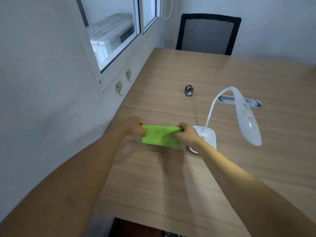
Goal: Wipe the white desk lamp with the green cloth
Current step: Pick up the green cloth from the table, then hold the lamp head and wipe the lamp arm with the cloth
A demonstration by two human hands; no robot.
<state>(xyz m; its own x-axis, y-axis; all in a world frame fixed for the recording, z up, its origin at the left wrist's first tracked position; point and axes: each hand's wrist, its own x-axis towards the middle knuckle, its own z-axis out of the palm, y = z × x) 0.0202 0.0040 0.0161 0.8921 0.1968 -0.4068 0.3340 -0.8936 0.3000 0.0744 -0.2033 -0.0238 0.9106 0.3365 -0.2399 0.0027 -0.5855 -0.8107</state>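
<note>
Folded bright green cloth [160, 136] stretched above light wooden desk [188, 177], left hand [135, 126] and right hand [187, 135] each gripping one end, stained white gooseneck desk lamp [246, 117] just right.

lamp base [207, 135] partly behind right hand [187, 135], cloth [159, 136] ends inside both fists

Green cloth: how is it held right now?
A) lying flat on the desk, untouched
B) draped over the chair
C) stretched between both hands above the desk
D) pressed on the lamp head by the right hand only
C: the left hand and right hand each grip one end of the green cloth, held taut above the wooden desk, not touching the white desk lamp.
</note>
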